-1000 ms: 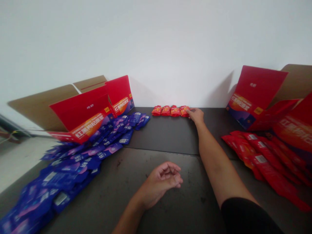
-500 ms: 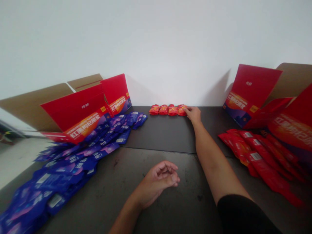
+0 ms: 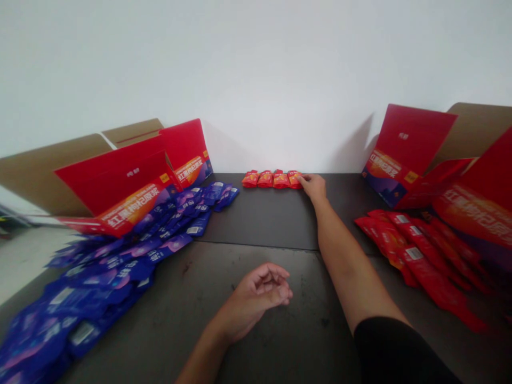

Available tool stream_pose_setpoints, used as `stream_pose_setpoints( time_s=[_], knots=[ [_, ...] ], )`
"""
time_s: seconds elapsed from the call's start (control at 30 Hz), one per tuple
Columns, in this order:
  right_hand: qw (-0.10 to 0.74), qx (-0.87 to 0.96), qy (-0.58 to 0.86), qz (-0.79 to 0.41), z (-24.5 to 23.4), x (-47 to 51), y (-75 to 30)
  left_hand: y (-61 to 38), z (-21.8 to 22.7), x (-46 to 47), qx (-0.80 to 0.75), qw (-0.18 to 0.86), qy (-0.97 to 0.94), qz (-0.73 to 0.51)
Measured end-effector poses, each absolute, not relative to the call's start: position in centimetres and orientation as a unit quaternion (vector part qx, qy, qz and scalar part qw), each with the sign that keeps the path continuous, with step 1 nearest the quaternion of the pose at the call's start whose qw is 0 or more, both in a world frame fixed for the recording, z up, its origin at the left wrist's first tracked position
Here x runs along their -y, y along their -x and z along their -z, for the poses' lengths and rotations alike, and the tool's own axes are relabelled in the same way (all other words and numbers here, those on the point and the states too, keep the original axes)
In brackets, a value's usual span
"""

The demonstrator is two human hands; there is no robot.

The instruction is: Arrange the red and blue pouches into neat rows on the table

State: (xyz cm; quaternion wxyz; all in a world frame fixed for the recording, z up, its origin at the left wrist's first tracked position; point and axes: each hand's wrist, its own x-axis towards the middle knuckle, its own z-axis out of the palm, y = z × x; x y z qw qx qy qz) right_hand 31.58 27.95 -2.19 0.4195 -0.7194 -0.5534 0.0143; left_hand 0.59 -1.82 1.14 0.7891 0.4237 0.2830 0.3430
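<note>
My right hand (image 3: 313, 186) reaches to the far edge of the dark table (image 3: 260, 218), by the wall. Its fingers pinch the right end of a short row of small red pouches (image 3: 272, 178). My left hand (image 3: 260, 293) rests near me on the table with the fingers loosely curled and nothing seen in them. A big heap of blue pouches (image 3: 120, 261) spreads over the left side. A fan of long red pouches (image 3: 416, 248) lies on the right.
An open red and cardboard box (image 3: 132, 184) lies tipped on its side at the left, behind the blue pouches. Another open red box (image 3: 408, 149) stands at the right by the wall. A seam crosses the table in front of my left hand.
The view has drifted a little to the right, so everything sits slightly further left. My right hand stays at the end of the red row; my left hand has barely moved.
</note>
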Motion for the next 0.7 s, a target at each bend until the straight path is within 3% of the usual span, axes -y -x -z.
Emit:
stream_pose_setpoints(
  time_s=[0.7],
  knots=[
    [0.385,0.528,0.756,-0.011,1.2,-26.8,-30.7,-0.5,-1.4,1.9,-0.294,0.782,-0.435,-0.337]
  ],
)
